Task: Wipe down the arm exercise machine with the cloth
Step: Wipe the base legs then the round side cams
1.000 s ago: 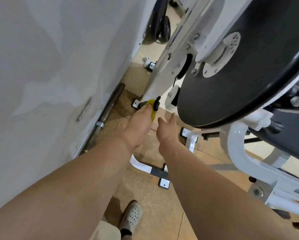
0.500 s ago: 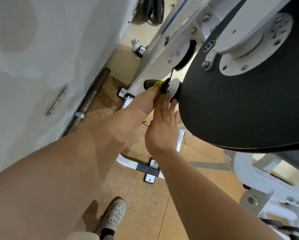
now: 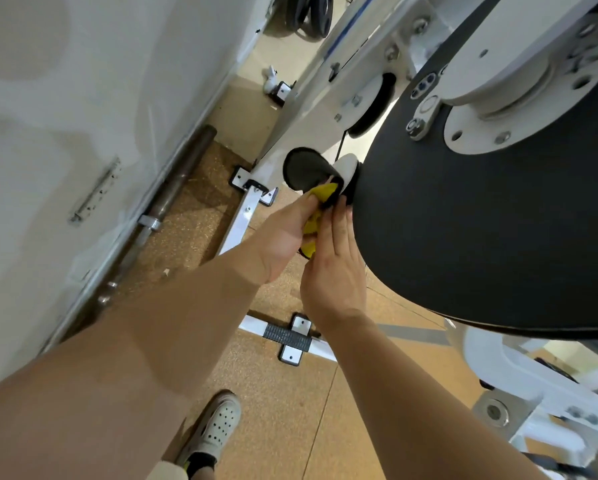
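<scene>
Under black disc (image 3: 481, 237), left hand (image 3: 283, 233) gripping yellow cloth (image 3: 312, 224), barbell (image 3: 173, 192) along wall (image 3: 83, 98)

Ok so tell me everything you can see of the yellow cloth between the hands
The bright yellow cloth looks soft and fuzzy, like microfibre. It is bunched up and mostly hidden, showing only in small patches between the two hands. The left hand grips it from the left; the right hand lies against it with fairly straight fingers. Its top end presses against the black cylindrical foam grip beside the machine's big black round pad.
</scene>
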